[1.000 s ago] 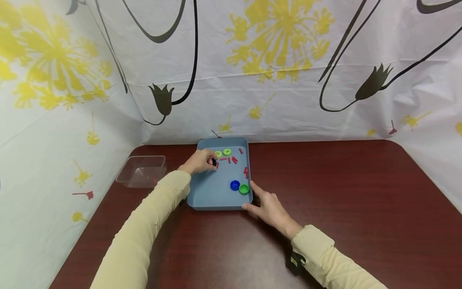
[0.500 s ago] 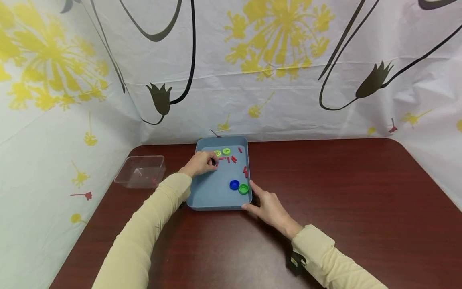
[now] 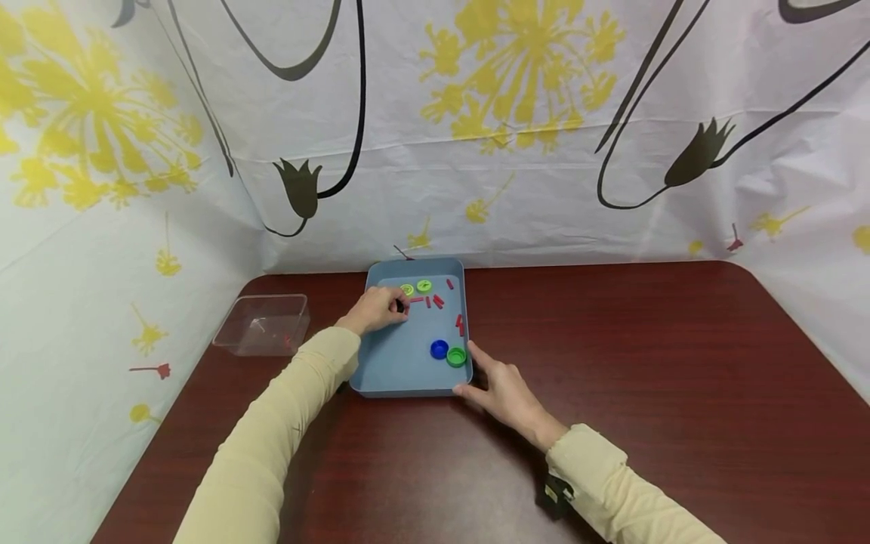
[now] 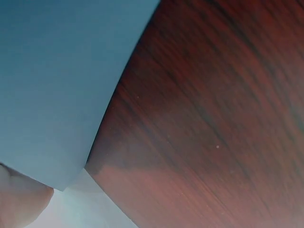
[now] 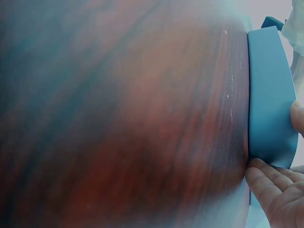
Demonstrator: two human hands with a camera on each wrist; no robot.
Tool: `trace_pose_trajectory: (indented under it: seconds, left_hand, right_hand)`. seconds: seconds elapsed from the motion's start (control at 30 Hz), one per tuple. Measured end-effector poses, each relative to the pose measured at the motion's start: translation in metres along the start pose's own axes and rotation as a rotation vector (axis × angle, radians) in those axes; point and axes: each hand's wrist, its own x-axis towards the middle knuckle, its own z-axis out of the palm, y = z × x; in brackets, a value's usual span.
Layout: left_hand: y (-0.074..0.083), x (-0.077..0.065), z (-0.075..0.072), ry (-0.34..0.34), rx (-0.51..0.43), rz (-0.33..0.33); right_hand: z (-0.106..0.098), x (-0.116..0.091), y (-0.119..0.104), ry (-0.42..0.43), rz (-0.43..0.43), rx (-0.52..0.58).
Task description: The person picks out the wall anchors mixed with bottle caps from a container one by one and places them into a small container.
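Note:
A blue-grey tray (image 3: 390,370) stands on the table in the head view. My left hand (image 3: 372,308) reaches over its left wall. Thumb and index finger pinch a small black piece (image 3: 399,306), mostly hidden by the fingers. Near those fingertips lie two yellow-green round caps (image 3: 424,285) and several red sticks (image 3: 438,301). A blue cap (image 3: 439,349) and a green cap (image 3: 457,357) sit at the tray's near right corner. My right hand (image 3: 504,393) holds that corner, thumb on the front wall and fingers along the right side, as the right wrist view also shows.
A clear plastic box (image 3: 261,325) stands left of the tray, with something small and red in it. The dark red-brown table (image 3: 612,340) extends to the right. A white cloth with printed flowers (image 3: 381,204) hangs behind and at both sides.
My left fingertips have lowered slightly, and the red stick beside the thumb is now hidden. My right hand keeps its place on the tray. The whole view has shifted slightly.

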Motion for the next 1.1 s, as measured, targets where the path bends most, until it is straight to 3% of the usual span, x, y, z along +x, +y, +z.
trace_pose_trajectory:
  seconds: [0.6, 0.8, 1.1]
  left_hand:
    - [0.0, -0.002, -0.001, 0.002, -0.014, 0.019]
    - [0.0, -0.01, -0.005, 0.031, -0.116, 0.02]
    - [0.005, -0.028, -0.011, 0.096, -0.289, -0.07]
  right_hand:
    - [0.0, 0.0, 0.001, 0.008, -0.013, -0.008]
    - [0.0, -0.001, 0.001, 0.015, 0.002, -0.029]
    - [0.0, -0.001, 0.001, 0.015, -0.018, -0.031]
